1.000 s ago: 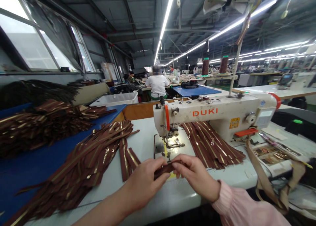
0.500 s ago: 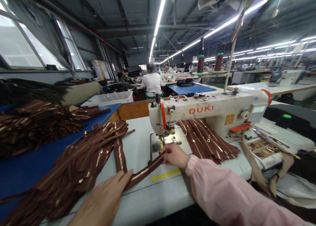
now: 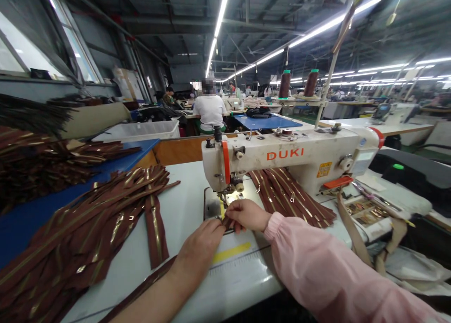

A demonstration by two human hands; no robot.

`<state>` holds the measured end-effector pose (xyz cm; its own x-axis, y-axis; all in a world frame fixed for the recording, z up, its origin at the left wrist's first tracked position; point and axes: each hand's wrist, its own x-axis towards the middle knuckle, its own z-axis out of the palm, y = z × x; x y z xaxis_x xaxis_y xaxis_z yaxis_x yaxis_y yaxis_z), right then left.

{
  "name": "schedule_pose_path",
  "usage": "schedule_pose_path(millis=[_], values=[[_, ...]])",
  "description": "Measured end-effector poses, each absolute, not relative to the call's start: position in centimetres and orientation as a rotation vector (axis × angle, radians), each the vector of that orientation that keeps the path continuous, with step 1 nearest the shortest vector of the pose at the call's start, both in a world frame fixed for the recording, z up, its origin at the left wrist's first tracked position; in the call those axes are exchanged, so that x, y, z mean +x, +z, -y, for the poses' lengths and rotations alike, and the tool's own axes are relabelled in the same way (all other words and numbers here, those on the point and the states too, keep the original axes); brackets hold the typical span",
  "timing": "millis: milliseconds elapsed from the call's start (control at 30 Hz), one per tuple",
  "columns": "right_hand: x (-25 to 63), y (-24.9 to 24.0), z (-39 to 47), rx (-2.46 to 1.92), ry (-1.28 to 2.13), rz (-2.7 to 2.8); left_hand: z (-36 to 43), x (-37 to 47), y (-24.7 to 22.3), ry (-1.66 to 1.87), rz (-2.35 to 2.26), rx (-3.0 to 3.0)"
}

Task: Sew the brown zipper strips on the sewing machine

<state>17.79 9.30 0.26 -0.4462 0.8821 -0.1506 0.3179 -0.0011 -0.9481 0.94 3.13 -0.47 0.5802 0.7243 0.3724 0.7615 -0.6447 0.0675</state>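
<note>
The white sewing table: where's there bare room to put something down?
One bare patch of the table lies between the left zipper pile and the sewing machine. Another is near the front, between left forearm and pink sleeve. It's crowded where left hand and right hand meet, and below the machine's arm, where another zipper bundle lies.

A: What things are on the pale counter (image 3: 185,186)?
B: At the left, a heap of brown zippers (image 3: 102,215); right of centre, a sewing machine (image 3: 275,158) and a second zipper bundle (image 3: 299,201); at lower centre, one yellow strip (image 3: 231,253).
</note>
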Motion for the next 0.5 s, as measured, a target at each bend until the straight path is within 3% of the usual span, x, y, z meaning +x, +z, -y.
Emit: schedule_pose_path(millis=[200,500], values=[[20.5,-0.4,-8.3,-0.979,0.853,2.044,-3.3,0.9,-0.7,-0.812,1.353,-2.708],[19.7,-0.8,-9.3,-0.838,0.66,2.214,-3.5,0.9,-0.5,-1.061,1.505,-2.704]])
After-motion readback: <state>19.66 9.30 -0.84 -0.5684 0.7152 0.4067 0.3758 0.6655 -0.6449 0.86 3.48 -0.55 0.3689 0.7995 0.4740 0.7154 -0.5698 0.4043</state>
